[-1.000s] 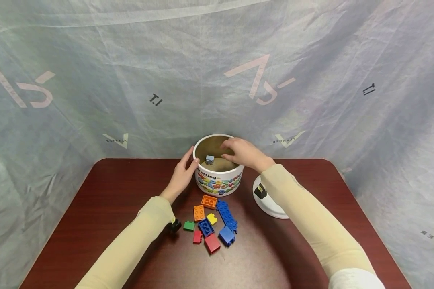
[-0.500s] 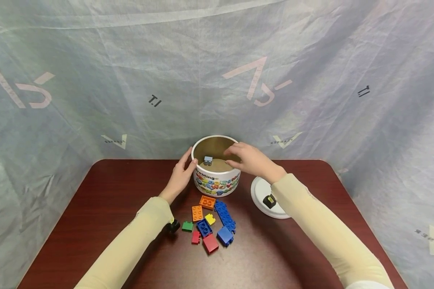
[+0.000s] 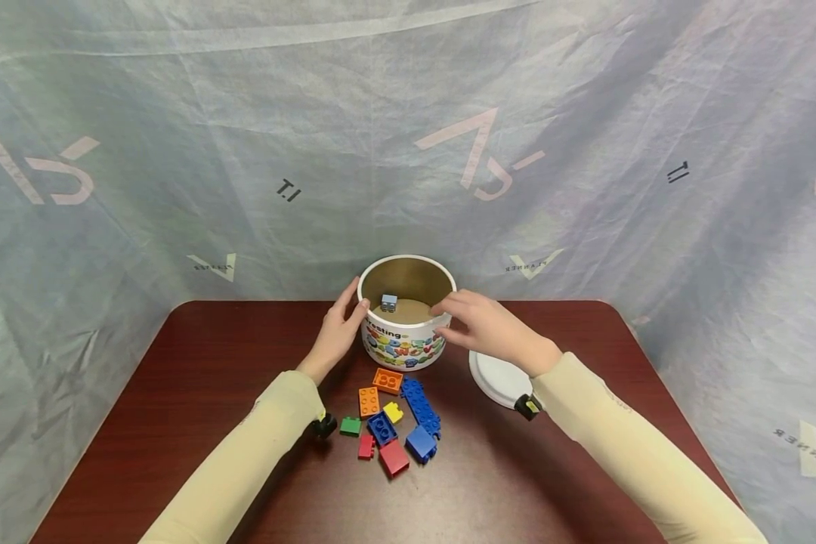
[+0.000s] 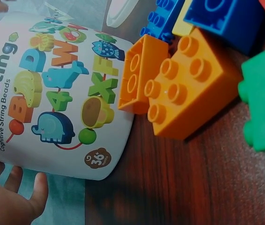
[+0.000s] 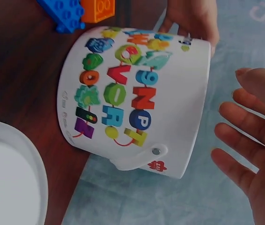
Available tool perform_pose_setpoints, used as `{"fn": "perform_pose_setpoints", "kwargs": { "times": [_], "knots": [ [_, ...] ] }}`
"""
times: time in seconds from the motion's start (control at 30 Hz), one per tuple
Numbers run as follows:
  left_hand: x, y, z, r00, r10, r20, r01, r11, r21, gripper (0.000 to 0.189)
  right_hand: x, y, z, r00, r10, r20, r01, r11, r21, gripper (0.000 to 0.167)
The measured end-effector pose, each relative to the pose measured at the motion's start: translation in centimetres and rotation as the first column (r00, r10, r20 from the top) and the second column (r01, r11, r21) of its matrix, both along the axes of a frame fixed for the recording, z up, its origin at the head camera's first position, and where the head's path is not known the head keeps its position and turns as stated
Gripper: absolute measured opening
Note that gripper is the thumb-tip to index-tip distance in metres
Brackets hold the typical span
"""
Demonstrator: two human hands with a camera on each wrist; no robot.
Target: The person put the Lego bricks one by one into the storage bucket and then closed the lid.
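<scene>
My left hand lies against the left side of the bucket, fingers extended along its wall and thumb by the rim. My right hand is held just off the right side of the rim, fingers spread and loosely bent, with nothing in them. The bucket stands upright near the middle of the table's far edge, its mouth uncovered, and one pale blue block sits on its floor, towards my left. In front of it, between the bucket and the near edge, lie loose blocks: an orange block nearest the bucket, hollow side showing, another orange one with its studs up, a long blue piece, a yellow block, a green one, a dark blue one, a small red one, a larger red one and a blue block. The white lid lies flat towards the right edge, partly under my right wrist.
</scene>
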State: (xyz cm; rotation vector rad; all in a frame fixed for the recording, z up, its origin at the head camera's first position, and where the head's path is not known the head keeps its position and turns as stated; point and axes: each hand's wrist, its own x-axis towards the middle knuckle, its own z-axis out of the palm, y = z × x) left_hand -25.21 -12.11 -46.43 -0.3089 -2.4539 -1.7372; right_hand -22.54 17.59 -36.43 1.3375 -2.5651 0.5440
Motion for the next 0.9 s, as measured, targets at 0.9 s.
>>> {"fn": "perform_pose_setpoints", "kwargs": {
  "times": [0.9],
  "knots": [
    [0.1,-0.1,0.2,0.999,-0.013,0.033,0.013,1.000,0.006,0.063,5.6,0.2,-4.9,0.989,0.133,0.066,-0.136,0.989,0.059,0.033]
  ]
}}
